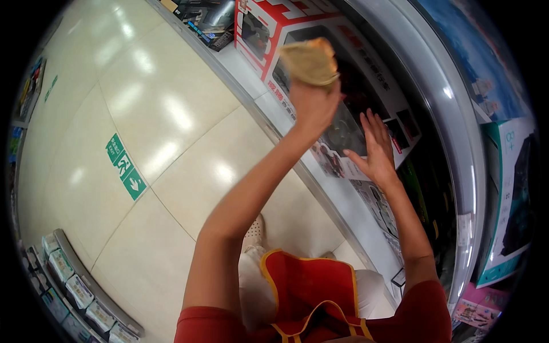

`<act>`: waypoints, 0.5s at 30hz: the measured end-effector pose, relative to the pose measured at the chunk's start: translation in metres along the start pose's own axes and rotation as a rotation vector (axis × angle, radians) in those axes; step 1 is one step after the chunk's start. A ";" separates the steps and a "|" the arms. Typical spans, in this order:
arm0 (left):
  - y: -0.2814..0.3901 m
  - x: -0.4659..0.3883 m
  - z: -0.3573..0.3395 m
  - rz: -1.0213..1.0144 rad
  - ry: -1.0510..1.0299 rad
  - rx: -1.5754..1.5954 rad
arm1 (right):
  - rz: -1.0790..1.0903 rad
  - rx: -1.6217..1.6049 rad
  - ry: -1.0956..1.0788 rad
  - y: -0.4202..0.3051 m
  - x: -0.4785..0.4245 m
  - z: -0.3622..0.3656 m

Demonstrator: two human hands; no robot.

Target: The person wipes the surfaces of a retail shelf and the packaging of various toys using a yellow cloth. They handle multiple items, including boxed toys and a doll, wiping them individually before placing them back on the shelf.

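Observation:
A folded yellowish cloth (309,62), blurred, is gripped in my left hand (315,105) over a large toy box. The red and white box (296,23) has a clear window and stands on the bottom shelf; a dark toy shows faintly inside. My right hand (377,150) lies with spread fingers on or just over the lower part of the same box; contact cannot be told for certain. Nothing is held in it.
The white bottom shelf (332,193) holds further boxes, with a dark one (210,21) at the top. A curved shelf edge (465,171) and a teal-edged box (499,206) are on the right. Packets (79,291) line a lower-left shelf. An exit sign (126,167) marks the tiled floor.

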State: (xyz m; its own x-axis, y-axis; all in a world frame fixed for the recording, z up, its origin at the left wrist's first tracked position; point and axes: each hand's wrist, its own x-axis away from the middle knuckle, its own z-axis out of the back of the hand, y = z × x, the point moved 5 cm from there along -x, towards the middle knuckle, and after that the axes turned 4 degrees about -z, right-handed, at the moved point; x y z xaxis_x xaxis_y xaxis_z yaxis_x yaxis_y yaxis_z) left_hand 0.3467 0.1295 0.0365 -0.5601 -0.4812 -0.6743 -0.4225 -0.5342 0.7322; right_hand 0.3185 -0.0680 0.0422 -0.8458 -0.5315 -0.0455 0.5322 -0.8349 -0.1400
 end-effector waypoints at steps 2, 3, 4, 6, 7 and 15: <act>-0.004 -0.031 -0.030 -0.332 -0.108 -0.320 | 0.012 -0.024 -0.013 0.001 -0.001 -0.004; -0.006 -0.047 -0.047 -0.401 -0.232 -0.403 | 0.015 -0.028 -0.022 0.002 -0.001 -0.003; -0.011 -0.056 -0.064 -0.468 -0.353 -0.490 | 0.023 -0.031 -0.031 0.003 -0.001 -0.001; -0.033 -0.064 -0.094 -0.374 -0.703 -0.629 | 0.019 -0.038 -0.058 0.002 -0.002 0.000; -0.049 -0.065 -0.108 -0.323 -0.884 -0.694 | 0.010 -0.046 -0.070 0.002 -0.003 -0.001; -0.107 -0.141 -0.123 -0.580 -0.592 -0.905 | -0.058 -0.040 -0.146 0.004 -0.007 0.000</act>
State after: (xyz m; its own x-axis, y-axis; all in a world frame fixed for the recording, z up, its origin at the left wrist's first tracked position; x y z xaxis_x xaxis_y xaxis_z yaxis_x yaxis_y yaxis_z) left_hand 0.5581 0.1689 0.0418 -0.7909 0.2526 -0.5574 -0.2020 -0.9675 -0.1518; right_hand 0.3261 -0.0676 0.0419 -0.8594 -0.4999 0.1073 0.4781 -0.8601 -0.1778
